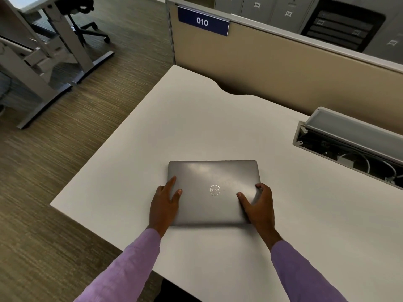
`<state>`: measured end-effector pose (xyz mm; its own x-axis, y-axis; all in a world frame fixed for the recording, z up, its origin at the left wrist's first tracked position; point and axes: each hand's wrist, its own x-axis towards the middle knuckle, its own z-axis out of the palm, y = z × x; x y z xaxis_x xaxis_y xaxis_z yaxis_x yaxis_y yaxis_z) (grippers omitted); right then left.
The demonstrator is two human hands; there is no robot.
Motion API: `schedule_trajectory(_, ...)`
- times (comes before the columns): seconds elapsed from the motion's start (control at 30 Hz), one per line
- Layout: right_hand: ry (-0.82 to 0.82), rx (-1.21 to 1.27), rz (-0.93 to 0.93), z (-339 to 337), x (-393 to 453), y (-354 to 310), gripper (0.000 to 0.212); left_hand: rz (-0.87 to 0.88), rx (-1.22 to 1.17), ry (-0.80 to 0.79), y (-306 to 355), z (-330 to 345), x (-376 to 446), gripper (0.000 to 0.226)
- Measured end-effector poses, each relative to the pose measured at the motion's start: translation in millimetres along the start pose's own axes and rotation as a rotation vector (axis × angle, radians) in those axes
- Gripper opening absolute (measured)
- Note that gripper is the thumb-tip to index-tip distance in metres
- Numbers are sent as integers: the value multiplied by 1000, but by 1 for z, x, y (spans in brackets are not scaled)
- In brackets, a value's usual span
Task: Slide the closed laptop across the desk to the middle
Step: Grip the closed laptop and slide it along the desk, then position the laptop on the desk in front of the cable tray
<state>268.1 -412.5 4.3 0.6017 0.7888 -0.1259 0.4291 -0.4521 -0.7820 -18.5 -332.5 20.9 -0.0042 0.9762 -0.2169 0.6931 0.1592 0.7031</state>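
Resting on the two short sides of the closed laptop (214,192): the left hand (164,205) lying flat with fingers spread on the left part of the lid, thumb pointing toward the logo; the right hand (259,203) curving over the right edge, thumb pressing on the lid, fingers wrapping the side near the far right corner. Not pinching, only pressing and gripping the edges. Wearing purple sleeves (130,264) on both forearms, reaching in from the bottom of the view.

Lying flat on the white table (196,127), toward the near left part of it, near the front edge: a grey metal laptop, lid shut, corners rounded, surface slightly shining and reflecting light. Showing a round silver logo in the middle of the lid, its letters appearing upside down from this side. Looking a little blurred along the near edge.

Sitting farther right on the table, well apart from the laptop: an open grey cable tray (349,138) with its cover lifted and white cables inside. Standing behind the table: a beige partition (272,62) carrying a blue sign (202,21) reading 010. Showing at the left: striped carpet floor (54,160) and the grey legs of another desk (43,62).
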Motion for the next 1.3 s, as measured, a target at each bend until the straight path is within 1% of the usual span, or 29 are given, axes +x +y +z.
schedule_trajectory(0.2, 46, -80, -29, -4, -12, 5, 67, 30, 68, -46, -1, 3, -8, 52)
schedule_trajectory(0.5, 61, -160, -65, -8, -25, 10, 81, 42, 146, -102, -2, 4, -19, 54)
schedule_trajectory(0.67, 84, -276, -111, -6, -26, 15, 77, 47, 196, -121, 2, 5, -22, 54)
schedule_trajectory(0.87, 97, -357, -106, -4, -25, 15, 74, 20, 343, -175, 14, 7, -22, 53)
schedule_trajectory(1.1, 100, -423, -133, -3, -27, 17, 70, 9, 372, -207, 14, 9, -23, 52)
schedule_trajectory(1.3, 103, -469, -145, 0, -29, 17, 67, 24, 411, -194, 9, 9, -24, 54)
